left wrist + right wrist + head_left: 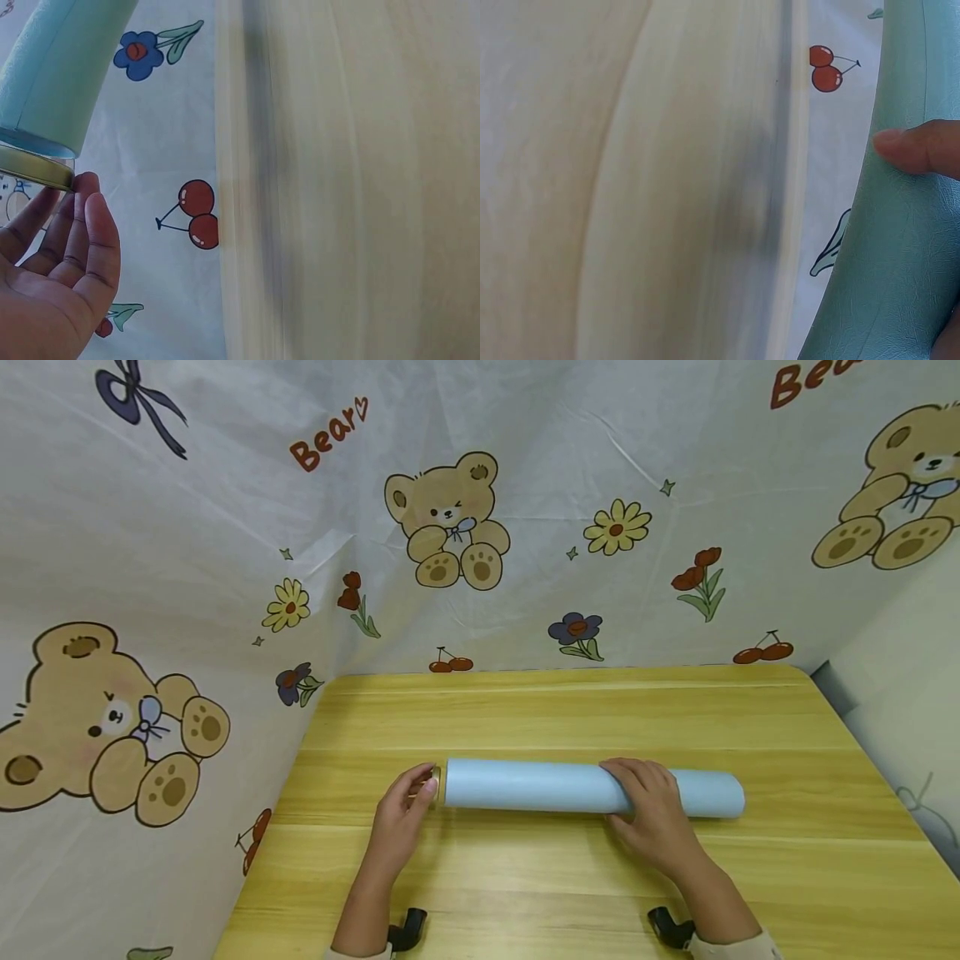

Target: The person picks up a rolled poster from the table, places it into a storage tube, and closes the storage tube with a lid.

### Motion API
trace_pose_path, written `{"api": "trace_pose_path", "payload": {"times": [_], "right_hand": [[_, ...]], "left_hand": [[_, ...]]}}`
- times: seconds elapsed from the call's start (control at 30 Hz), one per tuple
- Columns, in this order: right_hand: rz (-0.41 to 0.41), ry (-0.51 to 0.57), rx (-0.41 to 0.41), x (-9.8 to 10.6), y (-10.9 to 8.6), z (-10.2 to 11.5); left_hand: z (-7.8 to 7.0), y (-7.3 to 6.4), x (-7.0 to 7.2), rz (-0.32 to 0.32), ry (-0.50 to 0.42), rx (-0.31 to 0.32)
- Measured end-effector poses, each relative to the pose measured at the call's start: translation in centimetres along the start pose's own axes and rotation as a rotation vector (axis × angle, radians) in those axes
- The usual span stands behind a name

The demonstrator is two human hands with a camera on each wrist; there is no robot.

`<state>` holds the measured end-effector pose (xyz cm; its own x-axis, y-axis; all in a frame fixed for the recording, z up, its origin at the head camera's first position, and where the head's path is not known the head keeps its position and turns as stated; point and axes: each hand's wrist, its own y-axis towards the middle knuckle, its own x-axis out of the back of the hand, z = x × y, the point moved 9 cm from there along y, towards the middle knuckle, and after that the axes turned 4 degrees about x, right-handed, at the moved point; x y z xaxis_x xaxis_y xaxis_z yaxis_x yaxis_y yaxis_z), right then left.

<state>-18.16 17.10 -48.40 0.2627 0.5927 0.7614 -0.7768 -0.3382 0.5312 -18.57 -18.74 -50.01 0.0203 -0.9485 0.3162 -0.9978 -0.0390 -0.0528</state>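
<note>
A long light-blue tube (525,785) lies sideways across the middle of the head view. My right hand (651,806) grips it right of its middle, fingers over the top; in the right wrist view the thumb (915,148) presses its side. At the tube's left end my left hand (401,814) pinches a gold-rimmed round lid (437,787). In the left wrist view the lid (34,166) stands slightly apart from the end of the tube (60,75), held at the fingertips. The inside of the tube is hidden.
Beneath is a wood-grain table (525,877). A white cloth (525,610) with printed bears, flowers and cherries hangs behind it and along the left. Black curved pieces (408,929) sit at both wrists. At the right edge a thin cord (921,797) shows beyond the table.
</note>
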Motion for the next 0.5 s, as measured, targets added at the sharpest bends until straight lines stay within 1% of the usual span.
{"api": "trace_pose_path", "payload": {"times": [0.3, 0.5], "right_hand": [[0.010, 0.001, -0.002, -0.23, 0.11, 0.33], [0.002, 0.000, 0.011, -0.26, 0.17, 0.64]], "left_hand": [[-0.18, -0.02, -0.18, 0.007, -0.019, -0.007], [-0.25, 0.06, -0.23, 0.009, -0.030, -0.013]]}}
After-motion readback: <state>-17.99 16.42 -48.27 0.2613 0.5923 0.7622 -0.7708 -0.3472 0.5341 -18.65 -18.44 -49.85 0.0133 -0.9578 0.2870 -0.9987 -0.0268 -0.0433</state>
